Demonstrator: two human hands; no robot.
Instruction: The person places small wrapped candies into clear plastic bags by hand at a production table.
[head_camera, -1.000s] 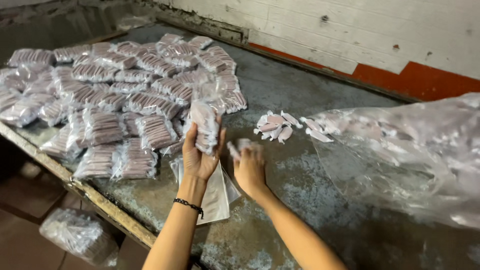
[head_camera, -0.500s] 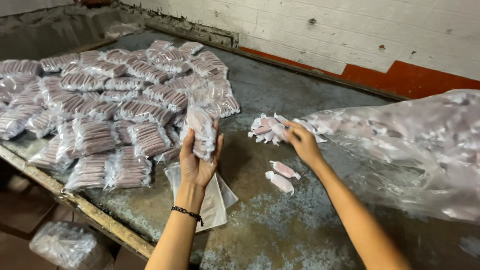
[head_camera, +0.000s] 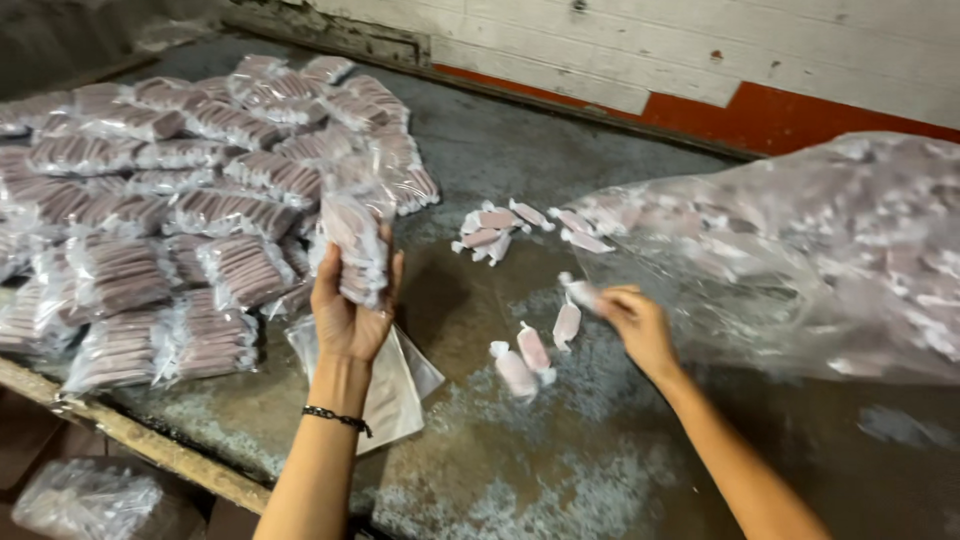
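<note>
Gripping from below, the left hand (head_camera: 350, 318) holds a small clear bag (head_camera: 355, 243) upright, fingers curled up around its lower half; the bag is partly filled with pinkish wrapped sweets stacked side by side. The right hand (head_camera: 637, 325) pinches one wrapped sweet (head_camera: 580, 292) by its end, between thumb and fingertips, just above the counter (head_camera: 560, 470) and near the mouth of the big clear sack (head_camera: 800, 260).

Each sweet looks light and fairly firm inside a thin, twisted wrapper, so I judge a light pinch on the body or on a twisted end to be enough; the wrapper film is probably a bit slippery. The bag in the left hand is soft and floppy and will likely sag or spill unless it is cupped from underneath and kept upright, as it is now.

Three more loose sweets (head_camera: 530, 355) lie on the counter between the two hands, and a small heap of sweets (head_camera: 500, 225) lies farther back, near the sack. Under the left wrist rests a flat stack of empty bags (head_camera: 395, 390), slippery-looking and easy to nudge. To the left, filled packs (head_camera: 180, 220) cover much of the counter in rows, close beside the held bag. The sack bulges in from the right and crowds the right hand's side. A black band (head_camera: 335, 418) circles the left wrist. Another filled sack (head_camera: 85, 500) sits below the counter edge.
</note>
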